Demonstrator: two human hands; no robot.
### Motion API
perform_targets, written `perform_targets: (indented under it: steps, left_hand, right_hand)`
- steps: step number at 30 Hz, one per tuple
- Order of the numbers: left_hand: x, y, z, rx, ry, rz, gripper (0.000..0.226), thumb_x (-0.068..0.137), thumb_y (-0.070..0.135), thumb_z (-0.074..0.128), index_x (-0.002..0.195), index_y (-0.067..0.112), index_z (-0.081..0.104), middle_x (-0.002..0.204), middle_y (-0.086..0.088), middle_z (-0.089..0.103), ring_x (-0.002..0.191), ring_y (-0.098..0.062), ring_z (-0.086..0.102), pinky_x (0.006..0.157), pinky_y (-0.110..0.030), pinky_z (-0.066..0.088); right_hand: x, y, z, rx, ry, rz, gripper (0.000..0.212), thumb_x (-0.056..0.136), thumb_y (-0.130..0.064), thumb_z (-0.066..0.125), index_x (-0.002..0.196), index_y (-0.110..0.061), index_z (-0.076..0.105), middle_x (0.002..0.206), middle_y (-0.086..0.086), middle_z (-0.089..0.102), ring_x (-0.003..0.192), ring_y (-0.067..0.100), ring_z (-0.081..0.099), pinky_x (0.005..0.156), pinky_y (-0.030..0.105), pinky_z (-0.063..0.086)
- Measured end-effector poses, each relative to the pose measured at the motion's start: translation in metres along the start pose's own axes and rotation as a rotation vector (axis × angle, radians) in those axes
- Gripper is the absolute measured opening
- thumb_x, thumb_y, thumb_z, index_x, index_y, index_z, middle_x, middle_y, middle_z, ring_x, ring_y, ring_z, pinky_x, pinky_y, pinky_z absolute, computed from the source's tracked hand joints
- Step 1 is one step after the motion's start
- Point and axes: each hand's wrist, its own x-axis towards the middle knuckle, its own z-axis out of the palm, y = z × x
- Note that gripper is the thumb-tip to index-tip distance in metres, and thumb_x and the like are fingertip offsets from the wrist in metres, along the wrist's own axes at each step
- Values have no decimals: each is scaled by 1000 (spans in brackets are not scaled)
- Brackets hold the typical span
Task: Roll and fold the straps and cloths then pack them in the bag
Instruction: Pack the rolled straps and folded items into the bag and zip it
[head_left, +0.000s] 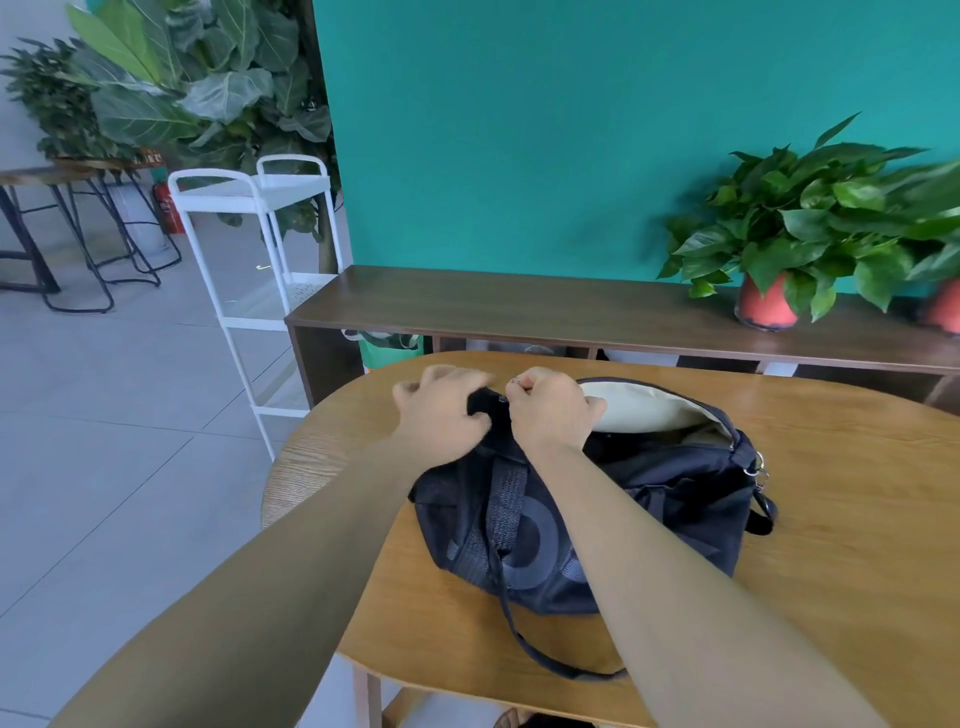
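Both arms reach straight out over the table (857, 467), forearms bare, hands side by side at the far left end of the bag (675, 499). The left hand (441, 410) comes down from above, palm down, fingers curled over that dark end and gripping it, though the fingertips are blurred. The right hand (550, 410) sits just beside it, knuckles up, fingers clenched tight on the bag's top edge by the zip; exactly what they pinch is too small to tell. The bag is dark navy, soft and slumped, with mesh panels and a round grey patch on the near side. It lies on the left half of the table, and its mouth gapes open on the right. Cream fabric (649, 410) shows in that opening, smooth and pale, and I cannot tell whether it is lining or a cloth. A metal clip (756, 465) glints at the bag's right end. A thin dark strap (524, 639) trails off the bag toward the near edge of the table. The top is warm grained wood with rounded ends, and bare wood stretches to the right of the bag. Behind it, a dark wooden bench (519, 306) runs along a teal wall (519, 130) and carries a leafy potted plant (800, 223). A white wire cart (249, 234) stands off to the left on the grey tiled floor.
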Motion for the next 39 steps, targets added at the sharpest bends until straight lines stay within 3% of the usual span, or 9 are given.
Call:
perform_targets:
  steps: [4,9,14,17,20,23,30,35,39]
  left_hand:
    - [9,3,15,294,6,46,38,89,17,43,120,35,55,109,10,60,120,-22,36,85,-42,19]
    - [14,-1,14,334,107,-48,25,89,19,44,101,30,64,88,7,62,104,-20,43,92,-41,18]
    - [11,-17,8,389,44,-195,25,88,15,40,92,30,60,86,7,57,92,-19,33,99,-40,25]
    - [13,-22,14,462,32,-207,22,82,14,41,86,27,59,74,9,51,92,-18,37,90,-38,26]
    - [13,-26,20,435,-9,-238,23,84,15,40,92,24,59,79,8,49,93,-18,37,80,-35,18]
    - [12,-24,22,487,-7,-241,20,86,19,43,93,27,61,87,9,54,99,-17,35,90,-37,22]
    - [5,-5,17,618,33,-235,15,87,18,46,74,26,49,70,8,45,91,-17,33,90,-39,24]
    - [7,6,19,546,20,-180,18,84,19,46,95,26,59,75,8,49,102,-19,39,94,-40,25]
    - [10,18,27,430,-47,-21,42,88,28,47,130,32,48,116,5,61,122,-21,37,100,-45,19]
  right_hand:
    - [-1,2,-4,-39,-26,-68,22,93,-26,46,92,-25,68,93,-5,66,96,19,51,78,35,20]
    - [0,18,-12,-77,-17,-65,18,96,-22,43,99,-19,60,95,0,64,102,20,45,76,35,18]
    - [5,52,-35,-60,59,3,16,94,-19,46,100,-18,60,89,-3,61,103,18,45,80,34,19]
    - [7,73,-50,-78,97,31,15,95,-20,45,98,-18,59,82,-3,53,104,20,43,78,35,19]
    - [10,95,-63,-90,131,64,15,96,-20,44,97,-17,59,80,-2,51,104,21,42,76,35,18]
    - [14,114,-74,-138,160,104,17,96,-23,45,96,-17,61,77,0,51,104,23,43,82,38,23]
    - [14,149,-97,-205,182,199,19,95,-21,44,90,-18,62,63,-5,43,96,22,38,81,39,23]
    - [18,158,-103,-267,115,200,21,94,-23,44,87,-20,63,67,-5,48,88,19,33,74,35,20]
    - [17,163,-107,-255,93,197,19,92,-22,45,97,-21,64,88,-1,62,102,24,44,77,36,22]
